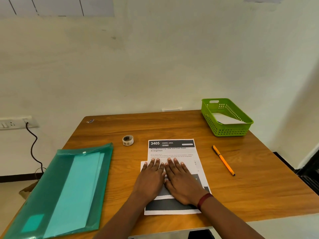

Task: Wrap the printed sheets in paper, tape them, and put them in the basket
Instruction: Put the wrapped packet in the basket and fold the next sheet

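The printed sheets lie in the middle of the wooden table, the top one headed "3405 DINING AREA", with another sheet showing underneath at the left and front. My left hand and my right hand rest side by side flat on the sheets, fingers straight. A roll of tape stands on the table to the back left of the sheets. The green basket sits at the back right corner and holds a white folded paper.
A translucent green folder with pale paper inside covers the table's left side. An orange pen lies to the right of the sheets. The wall stands close behind the table. A cable hangs from a wall socket at the left.
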